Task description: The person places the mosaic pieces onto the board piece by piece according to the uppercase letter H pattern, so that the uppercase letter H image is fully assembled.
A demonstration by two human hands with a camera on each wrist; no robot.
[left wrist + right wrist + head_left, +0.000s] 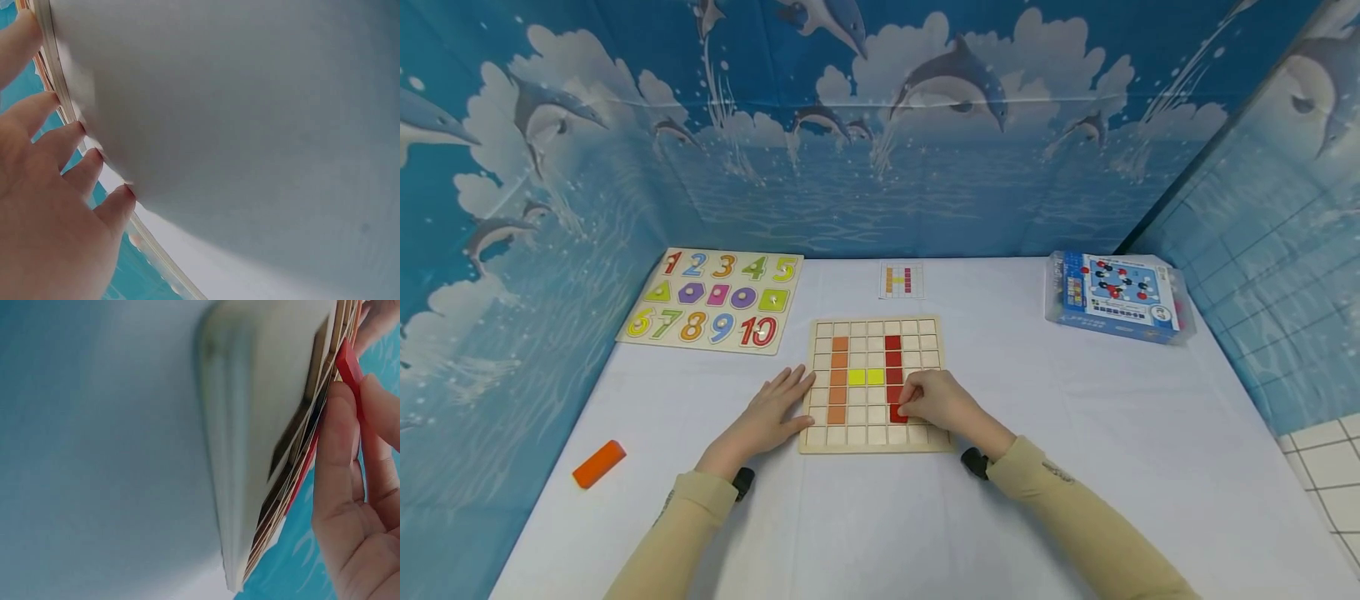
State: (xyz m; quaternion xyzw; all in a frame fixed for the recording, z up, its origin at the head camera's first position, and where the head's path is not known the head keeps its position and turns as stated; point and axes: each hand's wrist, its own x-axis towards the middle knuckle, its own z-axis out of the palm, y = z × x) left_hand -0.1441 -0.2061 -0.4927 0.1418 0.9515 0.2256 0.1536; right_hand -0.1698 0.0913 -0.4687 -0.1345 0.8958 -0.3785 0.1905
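A wooden grid board [857, 447] lies on the table in the head view. Set in its squares are a column of orange tiles [838, 377], two yellow tiles [867, 377] and a column of red tiles [893, 358]. My right hand [942, 402] pinches a red tile [350, 369] between thumb and fingers, tilted at the lower end of the red column. My left hand [766, 421] rests at the board's left edge with fingers spread; in the left wrist view the fingertips [115, 203] touch that edge.
Behind the board lies a small pattern card [902, 281]. A number and shape puzzle board [730, 337] is at the back left, a clear box with a blue label [1120, 296] at the back right. An orange block [598, 464] lies at the left.
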